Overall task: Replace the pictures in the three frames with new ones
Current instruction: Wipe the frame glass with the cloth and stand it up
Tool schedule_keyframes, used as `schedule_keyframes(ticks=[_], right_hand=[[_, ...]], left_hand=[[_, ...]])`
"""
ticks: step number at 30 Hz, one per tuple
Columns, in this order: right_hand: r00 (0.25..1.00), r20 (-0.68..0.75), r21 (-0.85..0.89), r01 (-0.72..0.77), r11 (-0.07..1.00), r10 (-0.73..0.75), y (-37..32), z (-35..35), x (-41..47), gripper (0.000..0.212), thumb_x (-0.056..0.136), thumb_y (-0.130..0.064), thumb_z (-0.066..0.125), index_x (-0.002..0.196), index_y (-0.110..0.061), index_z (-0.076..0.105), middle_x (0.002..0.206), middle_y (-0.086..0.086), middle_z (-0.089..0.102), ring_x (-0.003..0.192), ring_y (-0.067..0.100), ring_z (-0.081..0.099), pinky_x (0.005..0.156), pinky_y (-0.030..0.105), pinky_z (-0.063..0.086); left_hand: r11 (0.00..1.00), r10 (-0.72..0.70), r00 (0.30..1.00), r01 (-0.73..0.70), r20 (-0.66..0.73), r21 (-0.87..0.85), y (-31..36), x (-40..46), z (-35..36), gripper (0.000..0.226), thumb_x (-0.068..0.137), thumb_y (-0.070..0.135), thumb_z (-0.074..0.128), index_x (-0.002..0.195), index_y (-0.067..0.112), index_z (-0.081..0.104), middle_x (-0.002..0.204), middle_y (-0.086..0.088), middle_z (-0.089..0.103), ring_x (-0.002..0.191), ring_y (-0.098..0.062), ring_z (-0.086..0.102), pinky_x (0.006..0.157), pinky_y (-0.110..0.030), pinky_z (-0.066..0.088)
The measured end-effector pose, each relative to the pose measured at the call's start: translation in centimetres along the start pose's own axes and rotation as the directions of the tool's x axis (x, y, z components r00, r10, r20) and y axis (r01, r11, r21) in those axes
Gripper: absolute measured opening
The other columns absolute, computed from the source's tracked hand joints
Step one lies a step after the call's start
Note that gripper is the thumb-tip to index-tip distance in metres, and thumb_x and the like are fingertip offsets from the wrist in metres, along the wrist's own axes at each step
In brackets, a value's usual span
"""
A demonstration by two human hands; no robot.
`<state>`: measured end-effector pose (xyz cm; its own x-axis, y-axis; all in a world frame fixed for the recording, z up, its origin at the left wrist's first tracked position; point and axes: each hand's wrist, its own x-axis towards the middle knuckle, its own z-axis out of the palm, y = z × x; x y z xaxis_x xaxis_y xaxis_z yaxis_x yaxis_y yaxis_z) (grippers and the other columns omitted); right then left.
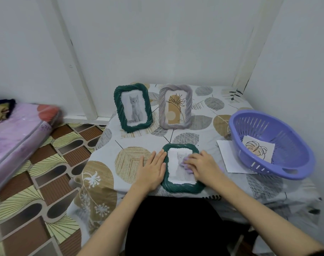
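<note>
- Frames: three in all. One green frame (182, 168) lies flat, face up, at the near edge of the surface (131, 159); it shows a grey cat picture.
- Beyond the flat frame, a second green frame (133, 107) with a cat picture and a grey frame (175, 106) with a leaf drawing stand upright, side by side.
- Left hand (152, 169) lies spread and flat, fingers straight, along the flat frame's left edge, steadying it.
- Right hand (201, 166) rests on the frame's glass with fingers loosely bent over a small lilac thing (187, 166), seemingly a cloth; whether it pinches it I cannot tell.
- The step looks like wiping the front. To do it well, keep the left hand pressing the rim so the frame does not slide off the near edge, and wipe lightly.
- Basket (271, 145), purple and slotted, sits right of the flat frame; inside lies one print (258, 149) with a line-drawn leaf.
- A white sheet (229, 156) lies partly under the basket, between it and the flat frame.
</note>
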<state>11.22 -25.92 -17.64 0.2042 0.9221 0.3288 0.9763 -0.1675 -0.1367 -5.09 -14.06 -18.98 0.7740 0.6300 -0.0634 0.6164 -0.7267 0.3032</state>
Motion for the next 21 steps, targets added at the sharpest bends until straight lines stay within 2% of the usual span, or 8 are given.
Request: schedule_keyframes(ticks=[3, 6, 9, 11, 13, 16, 18, 21], right_hand=[[0.99, 0.067, -0.013, -0.126, 0.992, 0.126, -1.6, 1.0, 1.7, 0.02, 0.078, -0.02, 0.068, 0.097, -0.017, 0.071, 0.101, 0.0, 0.069, 0.084, 0.028, 0.052, 0.073, 0.032, 0.042], [0.999, -0.009, -0.047, 0.049, 0.998, -0.049, -4.5, 1.8, 0.3, 0.026, 0.058, -0.025, 0.08, 0.082, -0.025, 0.07, 0.084, -0.01, 0.068, 0.066, 0.019, 0.056, 0.057, 0.024, 0.046], [0.98, -0.079, -0.057, 0.179, 0.982, -0.183, -4.4, 1.1, -3.0, 0.012, 0.073, -0.027, 0.06, 0.08, -0.027, 0.07, 0.083, -0.015, 0.068, 0.06, 0.016, 0.056, 0.052, 0.021, 0.045], [0.974, -0.098, -0.115, 0.195, 0.974, -0.206, -2.4, 0.4, -3.9, 0.01, 0.069, -0.026, 0.067, 0.078, -0.027, 0.071, 0.082, -0.015, 0.069, 0.059, 0.016, 0.056, 0.05, 0.022, 0.046], [0.988, -0.082, -0.181, 0.115, 0.977, -0.132, -0.6, 0.1, -3.0, 0.027, 0.05, -0.026, 0.084, 0.074, -0.026, 0.071, 0.075, -0.014, 0.068, 0.057, 0.017, 0.056, 0.047, 0.023, 0.046], [0.997, -0.07, -0.211, -0.038, 0.977, 0.024, -1.2, 0.1, -0.7, 0.04, 0.032, -0.028, 0.089, 0.066, -0.024, 0.068, 0.066, -0.01, 0.065, 0.055, 0.017, 0.055, 0.044, 0.022, 0.042], [0.992, -0.126, -0.152, -0.049, 0.987, 0.03, -3.3, 1.0, -0.6, 0.038, 0.037, -0.026, 0.087, 0.071, -0.024, 0.069, 0.071, -0.01, 0.067, 0.058, 0.016, 0.055, 0.047, 0.022, 0.043], [0.982, -0.18, -0.082, 0.047, 0.995, -0.062, -4.9, 2.1, -3.5, 0.019, 0.073, -0.024, 0.066, 0.092, -0.023, 0.066, 0.092, -0.011, 0.067, 0.072, 0.014, 0.048, 0.062, 0.022, 0.037]], left_hand=[[1.0, -0.005, 1.0, 0.005, -0.009, 0.005, 0.3, -0.1, 0.0, 0.049, 0.1, 0.034, 0.015, 0.147, 0.031, 0.006, 0.156, 0.018, 0.004, 0.145, -0.007, 0.001, 0.117, -0.046, -0.003], [0.999, -0.015, 1.0, 0.016, -0.005, 0.032, 0.3, -0.1, -0.1, 0.049, 0.1, 0.033, 0.015, 0.147, 0.031, 0.006, 0.156, 0.018, 0.003, 0.145, -0.007, 0.001, 0.117, -0.046, -0.002], [1.0, -0.018, 1.0, 0.019, -0.013, 0.01, 0.3, -0.2, 0.1, 0.048, 0.1, 0.033, 0.016, 0.147, 0.032, 0.007, 0.156, 0.018, 0.004, 0.145, -0.007, 0.002, 0.117, -0.046, -0.002], [1.0, -0.018, 1.0, 0.018, -0.018, -0.003, 0.3, -0.2, 0.2, 0.048, 0.1, 0.033, 0.015, 0.147, 0.032, 0.007, 0.156, 0.019, 0.004, 0.145, -0.007, 0.002, 0.117, -0.046, -0.002], [1.0, -0.018, 1.0, 0.018, -0.015, -0.006, 0.3, -0.2, 0.2, 0.048, 0.099, 0.033, 0.015, 0.147, 0.032, 0.007, 0.156, 0.019, 0.004, 0.145, -0.007, 0.002, 0.117, -0.046, -0.002], [1.0, -0.019, 1.0, 0.019, -0.011, -0.011, 0.4, -0.1, 0.2, 0.048, 0.099, 0.033, 0.015, 0.147, 0.032, 0.007, 0.156, 0.019, 0.003, 0.145, -0.007, 0.001, 0.117, -0.047, -0.002], [1.0, -0.022, 1.0, 0.021, -0.018, -0.009, 0.5, -0.1, 0.2, 0.048, 0.099, 0.033, 0.015, 0.147, 0.032, 0.007, 0.156, 0.019, 0.003, 0.145, -0.007, 0.001, 0.117, -0.047, -0.002], [1.0, -0.027, 1.0, 0.027, -0.016, -0.006, 0.4, -0.1, 0.2, 0.048, 0.099, 0.032, 0.015, 0.147, 0.032, 0.007, 0.156, 0.019, 0.003, 0.145, -0.007, 0.001, 0.117, -0.047, -0.002]])
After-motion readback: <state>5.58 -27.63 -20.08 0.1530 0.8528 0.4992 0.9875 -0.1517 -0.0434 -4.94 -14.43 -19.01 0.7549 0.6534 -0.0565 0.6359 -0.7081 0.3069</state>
